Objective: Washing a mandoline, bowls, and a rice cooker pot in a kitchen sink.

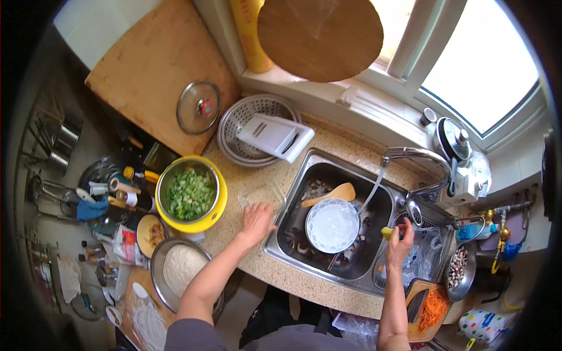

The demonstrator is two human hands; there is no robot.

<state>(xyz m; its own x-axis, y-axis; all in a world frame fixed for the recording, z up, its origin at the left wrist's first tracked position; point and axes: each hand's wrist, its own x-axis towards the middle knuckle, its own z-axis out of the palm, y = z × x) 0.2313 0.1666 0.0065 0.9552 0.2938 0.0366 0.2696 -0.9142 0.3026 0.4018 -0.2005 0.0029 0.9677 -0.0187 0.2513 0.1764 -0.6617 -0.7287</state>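
Note:
My left hand (258,221) is palm down over the counter at the sink's left edge, thumb spread. Its fingertips meet the near side of a clear rectangular container (263,193); no grip on it shows. Above the right sink compartment, my right hand (399,245) pinches a small yellow-green thing, seemingly a sponge (387,233). In the main basin (375,259) stands a white patterned bowl (332,226) full of cloudy water. Behind the bowl lies a wooden spatula (336,194). Water runs from the chrome faucet (412,153) toward the bowl's right side.
Left of me are a steel bowl of chopped greens (191,193) and a bowl of dough (182,267). A white grater (274,136) rests across colanders (228,131). Shredded carrot (432,309) on a board and a bowl of diced pieces (458,267) are at right.

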